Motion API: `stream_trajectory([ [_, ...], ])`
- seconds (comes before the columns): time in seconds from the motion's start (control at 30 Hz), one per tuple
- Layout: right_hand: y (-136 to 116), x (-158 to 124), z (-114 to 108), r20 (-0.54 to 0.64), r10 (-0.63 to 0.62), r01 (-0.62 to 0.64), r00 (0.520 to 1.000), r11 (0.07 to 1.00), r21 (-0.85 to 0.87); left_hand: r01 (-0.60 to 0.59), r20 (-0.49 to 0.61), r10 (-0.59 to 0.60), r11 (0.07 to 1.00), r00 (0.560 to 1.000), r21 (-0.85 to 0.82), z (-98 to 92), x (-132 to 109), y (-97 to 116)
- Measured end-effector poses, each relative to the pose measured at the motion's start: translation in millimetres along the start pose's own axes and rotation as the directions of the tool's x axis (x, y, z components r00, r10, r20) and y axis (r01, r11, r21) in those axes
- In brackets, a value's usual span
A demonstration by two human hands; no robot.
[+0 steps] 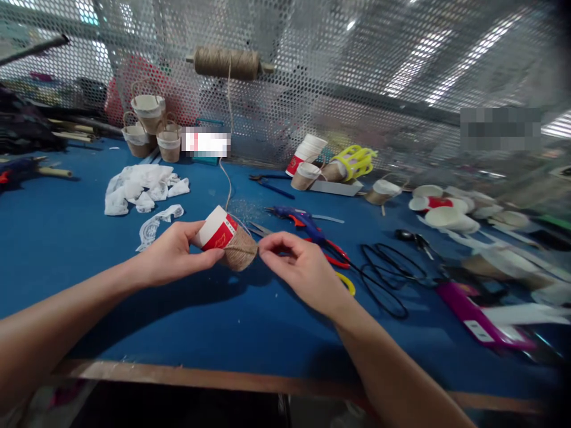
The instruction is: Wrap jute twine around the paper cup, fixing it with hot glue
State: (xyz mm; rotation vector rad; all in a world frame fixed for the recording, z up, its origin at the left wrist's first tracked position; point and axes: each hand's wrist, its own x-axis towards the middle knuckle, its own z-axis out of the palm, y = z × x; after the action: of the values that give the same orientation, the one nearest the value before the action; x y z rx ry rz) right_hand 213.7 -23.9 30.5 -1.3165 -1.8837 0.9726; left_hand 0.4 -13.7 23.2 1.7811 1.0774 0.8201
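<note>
My left hand grips a red and white paper cup lying on its side above the blue table. Brown twine is wound round the cup's lower half. My right hand pinches the twine's strand right beside the cup. The strand runs up to a twine spool hung on the mesh wall at the back.
A blue glue gun, red-handled scissors and black cable lie right of my hands. White lace lies at the left. Twine-wrapped cups stand at the back left, plain cups and lids at the right.
</note>
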Motion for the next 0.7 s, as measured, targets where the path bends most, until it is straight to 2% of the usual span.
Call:
stream_trajectory([
  [0.1, -3.5, -4.0, -8.8, 0.026, 0.022, -0.022, 0.999, 1.0, 0.02, 0.016, 0.023, -0.016, 1.0, 1.0, -0.006, 0.1, 0.1, -0.3],
  [0.27, -6.6, -8.0, -15.4, -0.03, -0.097, 0.094, 0.995, 0.99, -0.106, 0.052, 0.128, -0.049, 0.998, 0.991, -0.019, 0.7, -1.9, 1.3],
  [0.47, -10.0, -10.4, -17.4, 0.013, -0.269, 0.26, 0.963, 0.914, -0.31, 0.103, 0.248, -0.106, 0.994, 0.963, 0.024, 0.6, -6.2, 6.7],
  [0.6, -11.9, -11.8, -15.2, 0.002, -0.278, 0.265, 0.961, 0.912, -0.314, 0.134, 0.312, -0.135, 0.991, 0.941, 0.026, 2.7, -6.9, 7.5],
  [0.7, -13.5, -12.4, -12.6, -0.004, -0.262, 0.251, 0.965, 0.93, -0.267, 0.122, 0.351, -0.115, 0.993, 0.929, 0.001, 4.0, -7.1, 7.5],
])
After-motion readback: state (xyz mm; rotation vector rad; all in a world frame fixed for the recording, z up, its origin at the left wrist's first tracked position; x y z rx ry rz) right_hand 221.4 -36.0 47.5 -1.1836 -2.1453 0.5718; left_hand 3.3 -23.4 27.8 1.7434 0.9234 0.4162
